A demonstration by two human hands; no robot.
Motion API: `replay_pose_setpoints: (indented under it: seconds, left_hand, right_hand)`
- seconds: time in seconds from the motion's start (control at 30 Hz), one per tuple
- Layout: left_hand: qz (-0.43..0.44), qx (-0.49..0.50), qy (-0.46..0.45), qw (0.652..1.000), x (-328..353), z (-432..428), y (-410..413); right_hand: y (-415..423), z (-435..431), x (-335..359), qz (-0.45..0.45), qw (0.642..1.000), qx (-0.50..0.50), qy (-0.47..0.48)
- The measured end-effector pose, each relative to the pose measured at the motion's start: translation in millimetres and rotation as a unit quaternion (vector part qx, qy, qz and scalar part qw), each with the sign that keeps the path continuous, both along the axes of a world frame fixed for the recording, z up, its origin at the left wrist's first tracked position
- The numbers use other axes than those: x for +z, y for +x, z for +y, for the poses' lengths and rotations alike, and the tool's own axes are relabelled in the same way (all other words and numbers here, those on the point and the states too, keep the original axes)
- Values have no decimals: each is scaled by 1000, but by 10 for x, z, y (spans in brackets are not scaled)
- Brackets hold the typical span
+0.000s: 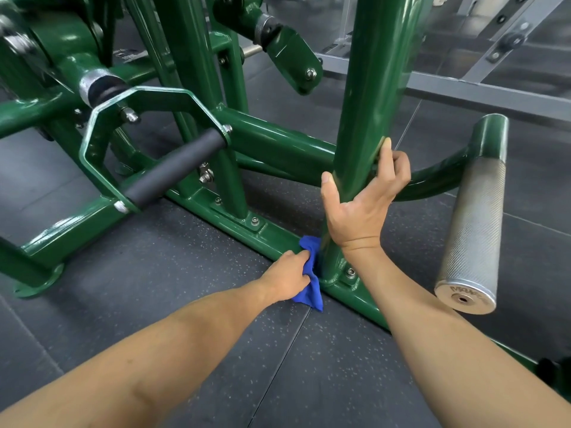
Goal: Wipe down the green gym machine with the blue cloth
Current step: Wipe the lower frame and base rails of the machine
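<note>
The blue cloth [310, 284] is held bunched in the curled fingers [304, 257] of the left hand [287, 278], pressed just beyond them into the foot of the upright [370, 88] of the green machine [272, 143]; the upright is clasped above by the right hand [361, 208], seemingly for bracing.

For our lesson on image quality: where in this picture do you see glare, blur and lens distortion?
Head view: glare streaks run down the green post the right hand grips; the machine is blurred at upper left; the forearms look stretched at the bottom, wide-angle distortion; the blue cloth in the left hand is sharp.
</note>
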State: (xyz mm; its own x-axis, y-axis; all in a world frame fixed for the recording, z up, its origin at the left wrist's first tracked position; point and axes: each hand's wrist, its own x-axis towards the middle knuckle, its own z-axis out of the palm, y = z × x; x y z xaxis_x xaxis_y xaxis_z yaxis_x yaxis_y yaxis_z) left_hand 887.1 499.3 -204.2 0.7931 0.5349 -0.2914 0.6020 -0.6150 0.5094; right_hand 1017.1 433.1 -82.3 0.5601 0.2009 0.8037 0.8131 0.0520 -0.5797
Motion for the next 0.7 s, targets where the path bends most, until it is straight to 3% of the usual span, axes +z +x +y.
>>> replay_pose_setpoints:
  seconds: [0.2, 0.3, 0.43, 0.53, 0.7]
  left_hand:
    - [79, -64, 53, 993, 139, 173, -59]
    - [118, -37, 63, 990, 90, 245, -170]
    - [61, 88, 32, 994, 103, 472, -194]
    - [21, 118, 42, 992, 171, 602, -137]
    - [119, 15, 209, 971, 196, 577, -101]
  right_hand:
    - [-7, -6, 0, -1, 1000, -4, 1]
    - [-21, -10, -7, 0, 1000, -9, -3]
    - [-18, -22, 10, -3, 1000, -16, -8]
    - [-6, -16, 12, 2, 1000, -18, -4]
    - [-2, 4, -16, 1, 1000, -15, -3]
